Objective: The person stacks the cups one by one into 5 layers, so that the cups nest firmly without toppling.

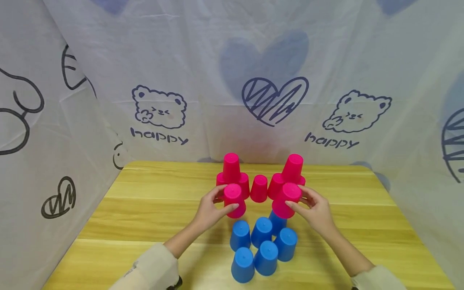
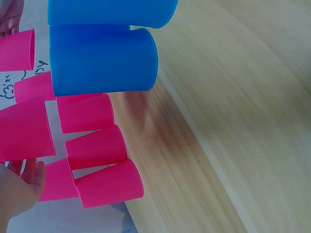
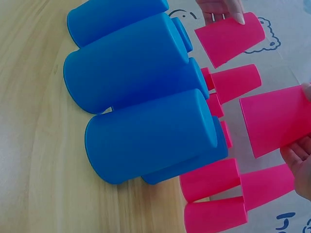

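Observation:
My left hand (image 1: pixel 212 209) pinches a pink cup (image 1: pixel 233 197), thumb on its near side. My right hand (image 1: pixel 315 209) grips another pink cup (image 1: pixel 284 201) the same way. Both cups are upside down and off the table, as the left wrist and right wrist views show. Behind them stand two small pink piles, the left topped by a pink cup (image 1: pixel 231 167) and the right by another pink cup (image 1: pixel 293 167). Between the piles is a single pink cup (image 1: pixel 259 189). Several upside-down blue cups (image 1: pixel 266 259) stand nearer me; the hindmost is partly hidden.
The wooden table (image 1: pixel 145 225) carries all the cups. A pale cloth (image 1: pixel 203 52) with printed hearts and bears hangs behind it and along its sides. The blue cups lie between and in front of my forearms.

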Demonstrator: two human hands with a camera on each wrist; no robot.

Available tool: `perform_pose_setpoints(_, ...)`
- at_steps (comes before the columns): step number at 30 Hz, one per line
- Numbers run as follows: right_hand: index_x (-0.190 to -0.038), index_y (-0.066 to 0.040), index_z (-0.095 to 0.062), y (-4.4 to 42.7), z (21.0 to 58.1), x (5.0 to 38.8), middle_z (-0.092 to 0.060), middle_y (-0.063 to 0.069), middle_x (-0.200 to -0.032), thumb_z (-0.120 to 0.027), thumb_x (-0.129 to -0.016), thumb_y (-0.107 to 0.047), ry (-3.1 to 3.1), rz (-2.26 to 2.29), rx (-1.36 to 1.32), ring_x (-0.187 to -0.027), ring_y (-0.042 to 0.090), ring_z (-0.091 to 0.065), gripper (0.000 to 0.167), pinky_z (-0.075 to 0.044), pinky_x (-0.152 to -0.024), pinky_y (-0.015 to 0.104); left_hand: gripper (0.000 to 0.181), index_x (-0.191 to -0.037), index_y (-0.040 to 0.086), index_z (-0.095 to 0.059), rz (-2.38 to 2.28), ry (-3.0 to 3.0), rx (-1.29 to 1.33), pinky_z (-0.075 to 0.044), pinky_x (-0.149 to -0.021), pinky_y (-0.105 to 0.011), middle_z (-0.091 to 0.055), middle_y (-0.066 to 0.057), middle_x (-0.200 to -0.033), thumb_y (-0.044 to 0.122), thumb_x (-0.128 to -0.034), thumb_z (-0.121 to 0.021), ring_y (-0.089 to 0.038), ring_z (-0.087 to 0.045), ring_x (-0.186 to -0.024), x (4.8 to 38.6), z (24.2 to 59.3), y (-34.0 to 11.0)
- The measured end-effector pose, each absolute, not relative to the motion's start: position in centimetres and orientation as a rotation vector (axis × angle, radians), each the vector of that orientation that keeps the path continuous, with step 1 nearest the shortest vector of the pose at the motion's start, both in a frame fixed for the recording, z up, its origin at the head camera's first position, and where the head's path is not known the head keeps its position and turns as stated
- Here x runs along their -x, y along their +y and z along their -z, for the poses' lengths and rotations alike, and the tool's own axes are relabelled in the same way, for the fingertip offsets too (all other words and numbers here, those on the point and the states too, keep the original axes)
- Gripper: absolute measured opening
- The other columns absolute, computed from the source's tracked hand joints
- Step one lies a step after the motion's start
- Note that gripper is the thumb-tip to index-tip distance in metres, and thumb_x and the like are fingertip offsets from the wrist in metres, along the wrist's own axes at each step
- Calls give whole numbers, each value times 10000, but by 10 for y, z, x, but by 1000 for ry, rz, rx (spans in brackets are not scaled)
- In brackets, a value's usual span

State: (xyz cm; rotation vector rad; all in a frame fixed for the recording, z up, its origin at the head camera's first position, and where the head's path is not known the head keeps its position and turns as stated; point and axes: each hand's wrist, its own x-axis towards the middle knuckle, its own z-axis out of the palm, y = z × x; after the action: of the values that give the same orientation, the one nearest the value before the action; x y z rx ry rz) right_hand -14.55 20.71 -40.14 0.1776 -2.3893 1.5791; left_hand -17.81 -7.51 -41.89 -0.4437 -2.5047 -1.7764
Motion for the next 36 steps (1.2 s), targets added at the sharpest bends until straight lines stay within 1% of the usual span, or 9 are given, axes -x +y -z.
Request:
perform_pose_setpoints(4,-1233,-10,-546,202,402,150,-604,181,-1179,-715,-804,-128,-2434,-1584,-133,-942,-68,-547,476,-486,-814,114,505,-1227,100,-540,1788,-2485,445,-493,-900,-498,-630,-92,-1137,172,-773,-750,-259,-590,-1035,181,420,-70)
perform_pose_setpoints(9,-1241,-35,-544,196,408,157,-605,165,-1190,-719,-806,-173,-2449,-1562,-130,-1028,183,-598,489,-531,-853,256,507,-1233,75,-528,1760,-2475,433,-518,-864,-465,-622,-116,-1137,167,-782,-741,-267,-589,-1019,185,419,-63)
perform_pose_setpoints(12,-1250,-52,-543,203,436,175,-604,159,-1191,-733,-793,-202,-2367,-1577,-187,-1039,258,-598,517,-551,-820,292,515,-1245,63,-514,1753,-2479,402,-529,-855,-439,-608,-134,-1154,169,-791,-732,-280,-580,-1034,187,417,-59)
perform_pose_setpoints(17,-1281,-296,-522,225,513,223,-601,-64,-1210,-733,-766,-400,-2287,-1476,-154,-1046,119,-598,566,-552,-784,237,535,-1267,63,-494,1752,-2505,353,-539,-857,-401,-586,-141,-1195,178,-799,-726,-296,-566,-1084,190,417,-53)
perform_pose_setpoints(20,-1279,-384,-493,229,536,241,-578,-139,-1216,-724,-746,-469,-2310,-1428,-98,-1070,87,-584,587,-552,-800,257,543,-1276,61,-485,1773,-2507,343,-536,-866,-406,-574,-146,-1212,180,-803,-723,-308,-558,-1109,193,417,-49)
perform_pose_setpoints(24,-1296,-295,-508,221,525,241,-593,-46,-1227,-737,-760,-404,-2282,-1474,-128,-1081,162,-589,593,-549,-814,260,546,-1279,66,-481,1781,-2499,346,-533,-871,-410,-566,-141,-1228,180,-803,-723,-308,-551,-1130,197,420,-44)
perform_pose_setpoints(30,-1282,-321,-517,212,521,246,-607,-93,-1189,-709,-767,-462,-2262,-1445,-128,-1041,98,-597,568,-546,-801,230,538,-1272,70,-487,1726,-2496,381,-540,-859,-395,-573,-128,-1226,188,-803,-723,-291,-557,-1122,206,426,-40)
perform_pose_setpoints(32,-1274,-249,-542,205,507,239,-621,-40,-1186,-713,-777,-428,-2226,-1527,-146,-1055,139,-601,555,-545,-838,288,534,-1268,66,-492,1719,-2488,383,-543,-853,-389,-582,-127,-1215,186,-802,-724,-285,-566,-1106,209,427,-38)
perform_pose_setpoints(36,-1249,-33,-546,180,440,204,-608,172,-1187,-721,-802,-272,-2232,-1613,-76,-1091,321,-584,536,-512,-900,420,533,-1265,59,-495,1668,-2497,387,-550,-837,-375,-592,-126,-1203,189,-802,-724,-277,-578,-1090,213,427,-34)
